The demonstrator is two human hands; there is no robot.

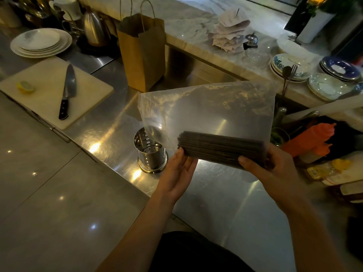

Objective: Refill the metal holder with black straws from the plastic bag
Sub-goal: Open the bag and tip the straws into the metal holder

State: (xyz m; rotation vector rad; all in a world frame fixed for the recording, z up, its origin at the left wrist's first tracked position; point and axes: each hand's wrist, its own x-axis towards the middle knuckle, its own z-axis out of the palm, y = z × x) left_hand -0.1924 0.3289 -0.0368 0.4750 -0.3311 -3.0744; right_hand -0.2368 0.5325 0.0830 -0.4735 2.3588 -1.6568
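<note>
Stainless steel counter [225, 203] across centre and lower right of frame, reflective, with light glare; perforated metal holder [151, 154] upright at centre, near the counter's front edge; white cutting board [49, 91] flat at left; brown paper bag [143, 54] upright at upper centre, just beside raised marble ledge [186, 22]; stack of white plates [41, 43] at upper left, kettle [94, 28] to its right; on the ledge, pile of receipts [229, 30] and stacked patterned plates [334, 79] at right.
</note>
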